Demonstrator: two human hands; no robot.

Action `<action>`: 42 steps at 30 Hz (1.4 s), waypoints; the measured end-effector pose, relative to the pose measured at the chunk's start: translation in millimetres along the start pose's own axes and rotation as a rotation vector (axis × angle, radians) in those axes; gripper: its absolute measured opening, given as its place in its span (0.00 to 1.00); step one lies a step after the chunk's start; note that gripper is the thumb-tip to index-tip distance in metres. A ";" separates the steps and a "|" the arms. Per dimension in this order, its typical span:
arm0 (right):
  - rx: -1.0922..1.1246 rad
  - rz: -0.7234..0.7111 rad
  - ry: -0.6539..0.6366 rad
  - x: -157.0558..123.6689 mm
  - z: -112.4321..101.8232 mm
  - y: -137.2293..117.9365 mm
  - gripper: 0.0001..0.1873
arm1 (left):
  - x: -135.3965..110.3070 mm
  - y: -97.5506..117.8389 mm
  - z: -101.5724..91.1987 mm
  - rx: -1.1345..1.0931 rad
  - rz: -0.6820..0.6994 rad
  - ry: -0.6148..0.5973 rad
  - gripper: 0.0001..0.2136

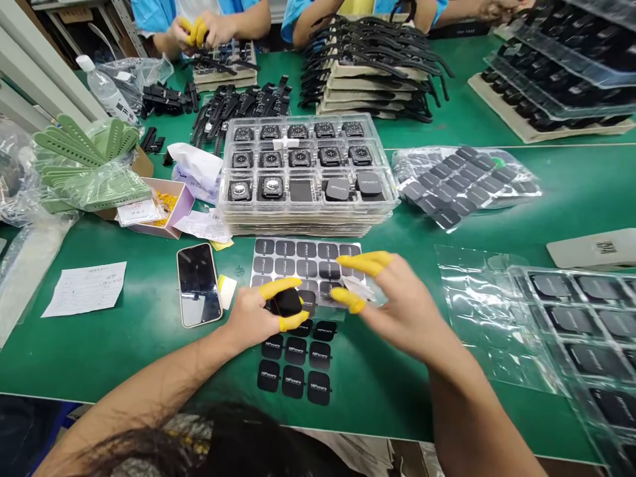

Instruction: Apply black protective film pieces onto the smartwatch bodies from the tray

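My left hand [253, 315] pinches a black rounded-square pad [288, 302] between yellow finger cots. Just beyond it lies a sheet of dark grey rounded labels [303, 265], which the pad partly covers. My right hand [402, 308] hovers over the sheet's right corner, its yellow-capped finger and thumb spread apart. A small whitish film scrap [358, 287] sits between them, and I cannot tell if it is gripped. Several black printed pads [295, 358] lie in rows on the green mat [377, 377] below my hands.
A smartphone [199, 285] lies left of my hands. Beyond stands a stacked clear tray of watches [298, 165]. Plastic bags of labels [561, 318] lie to the right. Across the table, a co-worker's hands [199, 30] with yellow finger cots work over black watch straps [372, 66].
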State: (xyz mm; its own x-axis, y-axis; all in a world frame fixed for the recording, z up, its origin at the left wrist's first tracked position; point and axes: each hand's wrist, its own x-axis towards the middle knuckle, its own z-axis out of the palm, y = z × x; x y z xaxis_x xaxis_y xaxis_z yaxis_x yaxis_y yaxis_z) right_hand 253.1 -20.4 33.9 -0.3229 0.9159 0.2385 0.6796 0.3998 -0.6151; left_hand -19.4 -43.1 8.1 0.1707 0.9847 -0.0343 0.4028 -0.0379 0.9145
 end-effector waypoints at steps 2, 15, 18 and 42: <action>0.184 0.034 -0.110 0.1 10.4 -15.7 0.20 | -1.7 -4.2 1.1 0.020 0.228 0.029 0.18; 0.546 0.468 -0.103 6.8 35.7 -23.8 0.15 | 3.6 -6.0 -1.9 -0.153 0.151 0.083 0.23; 0.579 0.441 -0.062 8.3 42.5 -22.6 0.15 | 7.4 -7.4 -1.0 -0.372 -0.051 0.066 0.29; 0.944 0.767 -0.257 15.6 40.1 -48.8 0.21 | 10.8 2.3 -4.0 0.090 0.073 -0.248 0.25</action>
State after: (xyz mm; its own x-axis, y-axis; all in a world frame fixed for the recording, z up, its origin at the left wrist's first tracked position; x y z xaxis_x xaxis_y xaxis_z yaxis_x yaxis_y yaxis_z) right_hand 188.5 -27.1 37.5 -0.2435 0.8249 -0.5101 0.0450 -0.5157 -0.8556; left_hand -20.2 -31.9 11.5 0.4129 0.9075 -0.0776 0.4578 -0.1332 0.8790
